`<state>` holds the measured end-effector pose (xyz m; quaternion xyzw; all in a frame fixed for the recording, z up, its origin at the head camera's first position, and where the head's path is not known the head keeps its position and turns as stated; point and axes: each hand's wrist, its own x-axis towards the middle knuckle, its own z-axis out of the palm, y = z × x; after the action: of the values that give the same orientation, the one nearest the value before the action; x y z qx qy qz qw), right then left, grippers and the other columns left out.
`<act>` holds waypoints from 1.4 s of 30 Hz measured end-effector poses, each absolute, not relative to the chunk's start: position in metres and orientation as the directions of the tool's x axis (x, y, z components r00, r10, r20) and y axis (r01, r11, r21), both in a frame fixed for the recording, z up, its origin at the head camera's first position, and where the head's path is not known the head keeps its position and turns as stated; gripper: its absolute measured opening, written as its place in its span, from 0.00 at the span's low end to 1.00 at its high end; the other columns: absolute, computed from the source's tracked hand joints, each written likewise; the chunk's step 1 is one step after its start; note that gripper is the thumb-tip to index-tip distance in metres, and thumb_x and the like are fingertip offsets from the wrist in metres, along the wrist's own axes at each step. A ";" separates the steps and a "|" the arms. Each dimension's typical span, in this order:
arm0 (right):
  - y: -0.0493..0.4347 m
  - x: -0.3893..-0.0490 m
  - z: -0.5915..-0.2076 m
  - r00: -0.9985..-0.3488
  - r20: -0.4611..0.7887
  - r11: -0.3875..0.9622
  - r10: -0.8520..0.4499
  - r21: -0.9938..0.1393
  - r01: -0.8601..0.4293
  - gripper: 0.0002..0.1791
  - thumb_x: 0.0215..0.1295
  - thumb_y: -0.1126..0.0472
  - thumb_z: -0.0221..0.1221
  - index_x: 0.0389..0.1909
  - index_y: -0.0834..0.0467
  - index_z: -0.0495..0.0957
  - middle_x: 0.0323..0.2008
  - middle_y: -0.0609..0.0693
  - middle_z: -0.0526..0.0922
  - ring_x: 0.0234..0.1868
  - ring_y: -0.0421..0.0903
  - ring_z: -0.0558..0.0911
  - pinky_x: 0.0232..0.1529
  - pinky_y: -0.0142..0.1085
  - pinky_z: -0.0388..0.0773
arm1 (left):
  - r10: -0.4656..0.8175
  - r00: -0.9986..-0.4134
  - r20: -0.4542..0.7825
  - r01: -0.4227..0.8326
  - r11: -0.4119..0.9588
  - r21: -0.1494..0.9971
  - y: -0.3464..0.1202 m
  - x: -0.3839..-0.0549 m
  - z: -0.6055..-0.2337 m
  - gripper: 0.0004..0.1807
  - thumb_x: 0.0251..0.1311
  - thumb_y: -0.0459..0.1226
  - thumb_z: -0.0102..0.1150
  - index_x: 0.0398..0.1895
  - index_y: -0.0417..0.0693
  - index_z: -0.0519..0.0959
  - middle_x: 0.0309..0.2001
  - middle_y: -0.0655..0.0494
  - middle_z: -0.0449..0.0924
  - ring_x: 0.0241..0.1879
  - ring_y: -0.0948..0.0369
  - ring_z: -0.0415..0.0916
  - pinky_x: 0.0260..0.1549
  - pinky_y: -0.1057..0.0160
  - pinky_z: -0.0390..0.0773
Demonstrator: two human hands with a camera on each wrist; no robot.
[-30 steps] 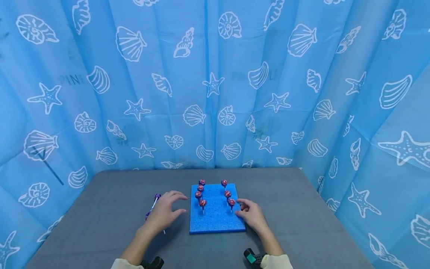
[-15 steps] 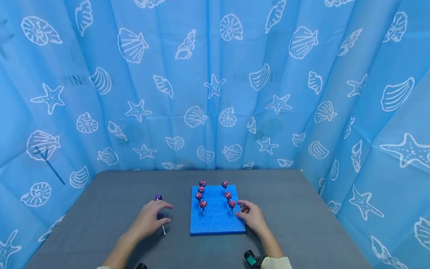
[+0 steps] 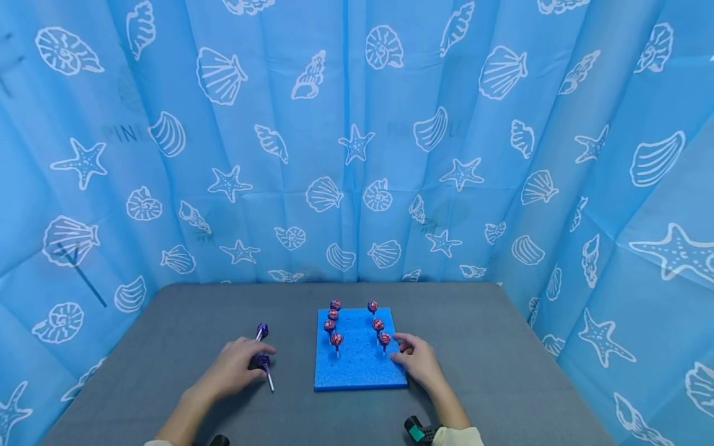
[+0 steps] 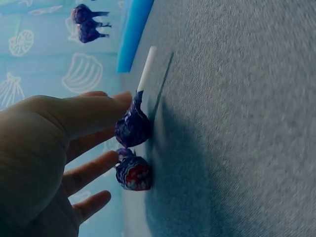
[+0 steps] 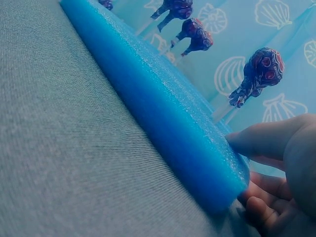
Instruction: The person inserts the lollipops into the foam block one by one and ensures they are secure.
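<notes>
On the grey table, my left hand (image 3: 231,368) is spread over a purple-wrapped lollipop (image 4: 133,126), its thumb and fingers around the candy without closing on it. The white stick (image 4: 147,69) points toward the front of the table. Just beyond lies a second lollipop (image 3: 262,330), also on the table. My right hand (image 3: 418,359) holds the right edge of a blue foam board (image 3: 359,371); in the right wrist view its thumb (image 5: 239,140) rests on the top face and its fingers curl at the side.
Several lollipops stand upright in the board in two columns, among them a front left one (image 3: 336,339) and a front right one (image 3: 384,339). A blue shell-print curtain (image 3: 357,155) hangs behind the grey table (image 3: 468,322).
My left hand has moved left and back from beside the board to the loose lollipops, uncovering them. My right hand has stayed at the board's edge.
</notes>
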<state>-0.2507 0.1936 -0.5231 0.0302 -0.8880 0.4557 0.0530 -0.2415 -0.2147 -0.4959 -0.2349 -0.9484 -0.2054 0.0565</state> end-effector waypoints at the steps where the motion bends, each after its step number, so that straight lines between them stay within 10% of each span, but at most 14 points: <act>1: 0.194 -0.251 -0.523 -0.992 0.122 0.583 -0.005 -0.806 -0.102 0.21 0.60 0.65 0.66 0.55 0.62 0.78 0.35 0.51 0.76 0.32 0.46 0.73 0.33 0.38 0.72 | 0.425 -0.886 0.187 0.464 0.807 0.365 -0.215 -0.241 -0.495 0.21 0.47 0.37 0.74 0.47 0.56 0.83 0.46 0.61 0.82 0.49 0.54 0.74 0.50 0.41 0.67; 42: 0.196 -0.251 -0.526 -0.991 0.136 0.571 -0.008 -0.813 -0.117 0.20 0.59 0.65 0.67 0.54 0.60 0.79 0.35 0.50 0.76 0.33 0.45 0.73 0.34 0.37 0.71 | 0.228 -0.964 0.138 0.265 0.774 0.576 -0.212 -0.262 -0.487 0.13 0.55 0.34 0.69 0.44 0.51 0.83 0.39 0.64 0.80 0.43 0.58 0.76 0.44 0.49 0.75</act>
<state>-0.2514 0.1956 -0.5262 0.0353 -0.8843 0.4620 0.0586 -0.2621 -0.2118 -0.4868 -0.1308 -0.9412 -0.3099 0.0300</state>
